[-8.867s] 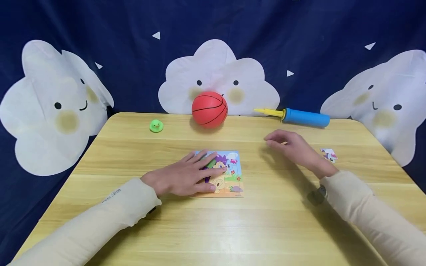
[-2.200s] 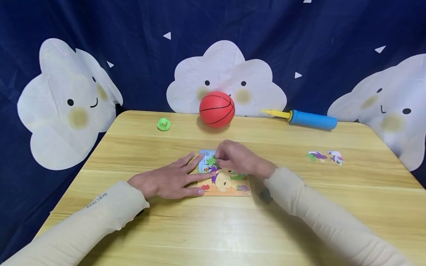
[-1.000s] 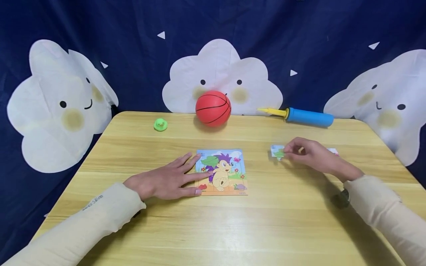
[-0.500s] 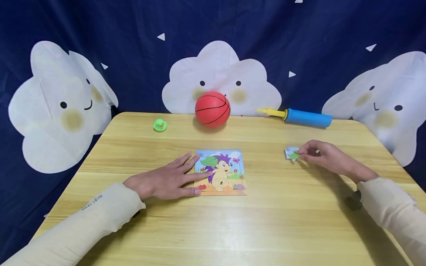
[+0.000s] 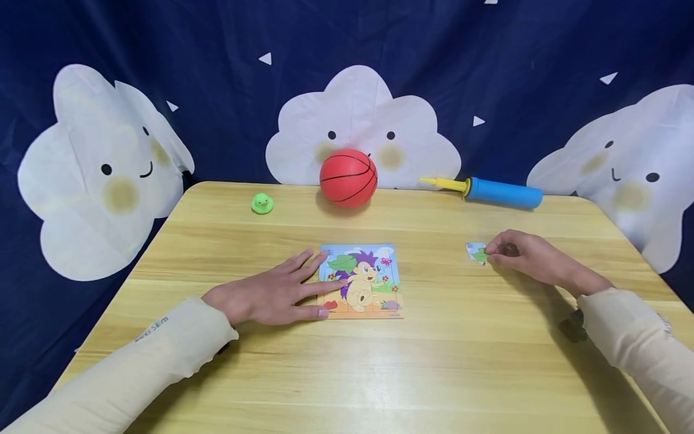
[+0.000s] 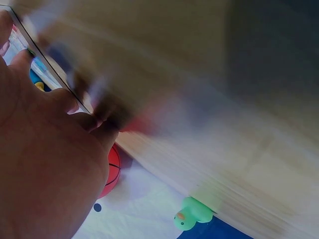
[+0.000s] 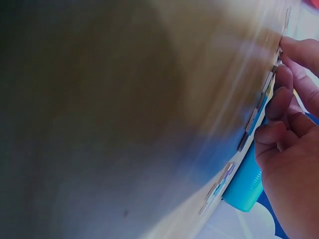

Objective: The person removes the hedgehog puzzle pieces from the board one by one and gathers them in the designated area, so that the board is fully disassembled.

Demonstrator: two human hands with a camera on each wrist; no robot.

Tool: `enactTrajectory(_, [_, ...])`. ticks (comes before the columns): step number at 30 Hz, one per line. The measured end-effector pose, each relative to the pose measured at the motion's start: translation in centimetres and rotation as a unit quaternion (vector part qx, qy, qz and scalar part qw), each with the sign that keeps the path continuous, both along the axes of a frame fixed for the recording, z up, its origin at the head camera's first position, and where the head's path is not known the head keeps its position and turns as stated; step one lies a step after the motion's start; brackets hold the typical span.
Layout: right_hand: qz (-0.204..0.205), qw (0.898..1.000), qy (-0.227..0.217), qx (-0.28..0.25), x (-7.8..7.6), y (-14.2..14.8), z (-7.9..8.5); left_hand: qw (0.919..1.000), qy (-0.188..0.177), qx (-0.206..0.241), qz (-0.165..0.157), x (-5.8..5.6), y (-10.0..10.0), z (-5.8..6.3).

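A square hedgehog puzzle (image 5: 374,283) lies flat near the middle of the wooden table. My left hand (image 5: 276,295), fingers straight and spread, rests at its left edge with fingertips on the picture. Off to the right, my right hand (image 5: 534,259) pinches a puzzle piece (image 5: 476,252), light blue with a green leaf print, low by the tabletop. Behind that hand, other puzzle pieces are hidden in the head view. The right wrist view shows loose pieces (image 7: 218,187) edge-on beside the curled fingers (image 7: 279,94).
Along the back of the table stand a green toy duck (image 5: 262,204), a red ball (image 5: 349,178) with black lines, and a blue pump (image 5: 504,193) with a yellow nozzle. A dark blue cloth (image 5: 217,78) with white clouds hangs behind the table (image 5: 347,374).
My right hand has gone from over the puzzle to the right, carrying the leaf piece; it has barely moved in the last half second. The left hand stays at the puzzle's left edge.
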State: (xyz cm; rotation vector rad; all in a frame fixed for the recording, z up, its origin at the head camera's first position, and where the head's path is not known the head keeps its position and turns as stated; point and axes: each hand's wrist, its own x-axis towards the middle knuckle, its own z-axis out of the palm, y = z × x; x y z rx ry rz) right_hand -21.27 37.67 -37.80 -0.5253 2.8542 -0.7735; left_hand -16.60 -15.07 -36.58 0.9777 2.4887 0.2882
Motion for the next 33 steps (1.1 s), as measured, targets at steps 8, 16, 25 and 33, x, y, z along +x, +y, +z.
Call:
enactTrajectory(8, [-0.005, 1.0, -0.004, 0.003, 0.1, -0.1, 0.1, 1.0, 0.0, -0.002, -0.001, 0.0, 0.0, 0.0])
enactTrajectory(16, [-0.01, 1.0, -0.003, 0.004, 0.3, -0.2, 0.2, 1.0, 0.003, -0.001, -0.004, 0.0, -0.1, 0.0])
enactTrajectory(25, [-0.031, 0.999, 0.01, -0.005, 0.7, -0.7, 0.6, 1.0, 0.001, 0.0, -0.003, -0.1, 0.0, -0.1])
enactTrajectory(33, [-0.016, 0.999, 0.004, -0.038, 1.6, -5.1, 2.2, 0.9999, 0.012, -0.003, -0.008, 0.1, 0.0, 0.0])
